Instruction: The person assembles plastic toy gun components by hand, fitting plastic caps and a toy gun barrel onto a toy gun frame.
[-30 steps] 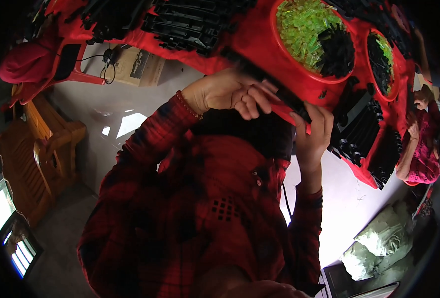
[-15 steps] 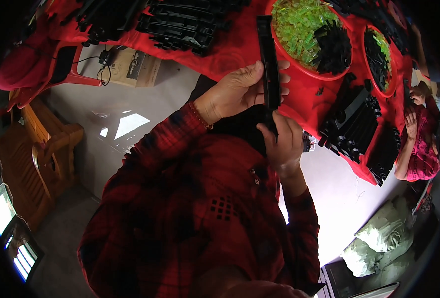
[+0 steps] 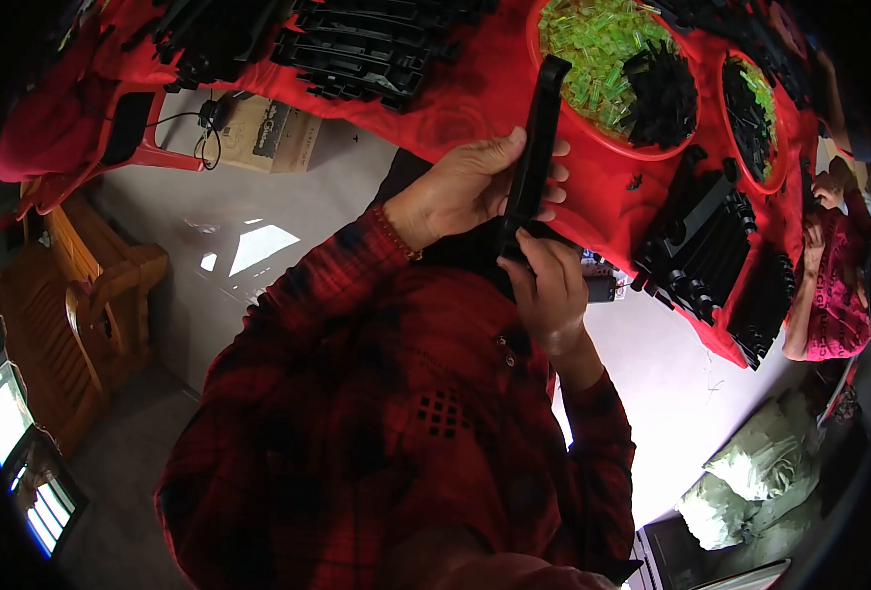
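Holding one black strip (image 3: 537, 138) between both hands, you have it near the middle of the frame, its top end tipped toward the right.

Left hand (image 3: 470, 182): half open, thumb along the strip's left edge, fingers passing behind and showing on the right side. Probably so the long body has backing while its front face stays in your sight.

Right hand (image 3: 551, 285): nearly closed, thumb and forefinger pinching the strip's lower end. Likely a steadying grip; whether a small part sits in that pinch, cannot tell.

The strip's top end reaches up beside the left rim of a round red tub (image 3: 652, 155); touching or not, unclear. In it: yellow-green pieces (image 3: 588, 74), with dark pieces (image 3: 660, 96) heaped to the right, perhaps kept apart for easy picking. Red cloth (image 3: 465, 118) covers the table beneath.

Upper centre: more black strips (image 3: 352, 49) lie side by side, presumably for counting or reach. Right of your hands, another black stack (image 3: 696, 241) near the cloth's edge, below a smaller tub (image 3: 772, 187) of similar pieces.

Far right: a co-worker in a pink top (image 3: 839, 310). Upper left: cardboard box (image 3: 278, 133) on the floor; wooden bench (image 3: 62, 305) below it, further left. Lower right: pale sacks (image 3: 760, 462).
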### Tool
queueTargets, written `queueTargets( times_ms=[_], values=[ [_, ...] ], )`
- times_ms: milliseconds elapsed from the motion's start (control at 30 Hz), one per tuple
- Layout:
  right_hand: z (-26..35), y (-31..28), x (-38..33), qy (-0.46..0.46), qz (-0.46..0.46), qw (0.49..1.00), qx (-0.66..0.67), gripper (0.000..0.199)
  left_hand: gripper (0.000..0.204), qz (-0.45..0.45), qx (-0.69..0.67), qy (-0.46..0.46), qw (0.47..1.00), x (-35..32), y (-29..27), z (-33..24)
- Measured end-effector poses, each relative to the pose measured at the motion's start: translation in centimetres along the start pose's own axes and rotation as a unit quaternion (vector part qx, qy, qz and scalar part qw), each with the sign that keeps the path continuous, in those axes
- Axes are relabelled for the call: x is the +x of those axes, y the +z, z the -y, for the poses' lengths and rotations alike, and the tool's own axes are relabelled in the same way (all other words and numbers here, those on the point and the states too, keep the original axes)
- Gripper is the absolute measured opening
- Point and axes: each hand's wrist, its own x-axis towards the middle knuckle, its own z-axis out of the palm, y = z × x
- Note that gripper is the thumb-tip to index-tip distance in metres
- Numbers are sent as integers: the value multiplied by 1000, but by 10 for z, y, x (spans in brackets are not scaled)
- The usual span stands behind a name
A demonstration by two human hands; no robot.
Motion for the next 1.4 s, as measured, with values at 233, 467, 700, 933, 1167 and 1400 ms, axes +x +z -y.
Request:
queueTargets(
  times_ms=[233,467,700,933,1167,1400],
  values=[
    [4,0,2,0,-14,1000,21,44,56,-14,23,-14,1000,-6,4,-6],
    [0,4,0,-39,2,999,-15,47,56,-7,44,2,999,-7,8,-7],
    [-10,-6,2,-31,15,997,-66,38,56,-30,67,40,997,-9,-2,-8],
    [-51,-16,65,170,-132,974,-74,24,58,-108,54,32,992,-21,-3,-4],
    [-96,9,122,116,-104,963,-220,21,56,-116,36,6,993,-27,-16,10],
    [-120,14,137,97,-1,939,-330,21,55,-106,20,15,994,-33,-11,3]
  ],
)
